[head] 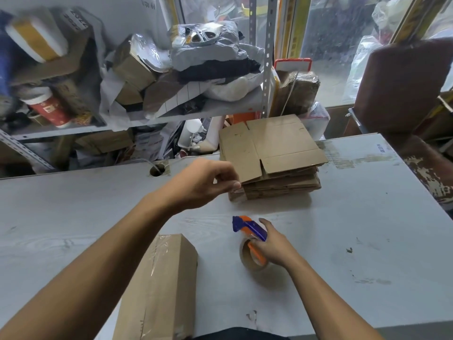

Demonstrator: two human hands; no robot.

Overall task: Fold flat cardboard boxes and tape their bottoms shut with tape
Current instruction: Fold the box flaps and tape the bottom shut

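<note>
Reaching toward 1 o'clock: left hand (204, 184), fingers curled, pinching the near corner of the top flat box (269, 146) on the stack of flat boxes (282, 185), likely to peel one sheet free for folding. Right hand (272, 246), at 5 o'clock of the stack: wrapped round the tape dispenser (251, 241), roll resting on the table (73, 229), kept ready for sealing. Folded box (161, 285), at 7 o'clock: lying on its side, clear tape along its seam, apparently finished and set aside.
</note>
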